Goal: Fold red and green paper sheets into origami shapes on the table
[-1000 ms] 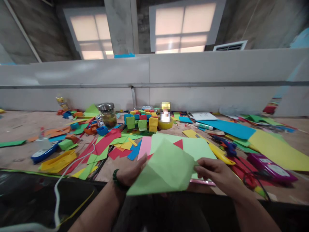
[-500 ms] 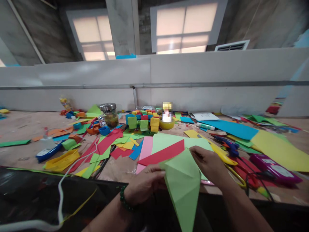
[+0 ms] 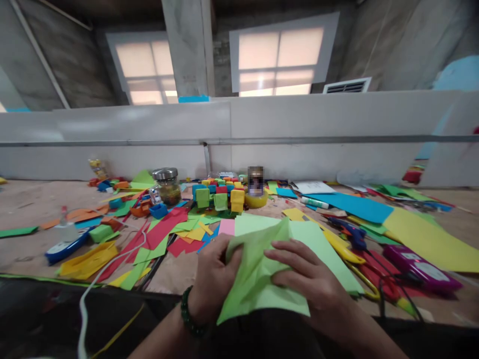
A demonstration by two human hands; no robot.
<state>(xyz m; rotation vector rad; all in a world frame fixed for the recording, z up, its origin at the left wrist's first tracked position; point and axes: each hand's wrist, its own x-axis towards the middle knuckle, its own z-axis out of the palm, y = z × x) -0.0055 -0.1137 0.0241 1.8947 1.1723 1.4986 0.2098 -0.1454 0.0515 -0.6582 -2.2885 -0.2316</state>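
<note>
A creased sheet of light green paper (image 3: 262,279) is held up at the table's front edge, partly folded, with a peak at the top. My left hand (image 3: 215,271) pinches its left side, thumb in front and fingers curled behind. My right hand (image 3: 312,279) holds the right side, its fingers lying across the paper's face and the thumb hidden. Just behind lies a stack of light green sheets (image 3: 322,244) with a pink sheet (image 3: 226,227) showing at its left.
Left are paper scraps (image 3: 168,227), a glass jar (image 3: 167,187), a yellow paper boat (image 3: 90,260) and a white cable (image 3: 84,309). Small folded paper pieces (image 3: 220,199) stand behind. Right lie yellow-handled scissors (image 3: 346,252), a blue glue gun (image 3: 354,234) and a purple device (image 3: 422,269).
The green paper has gone from a long pointed shape to a wider, more opened one. My right hand has moved down onto its face. The red strip on the stack is out of sight.
</note>
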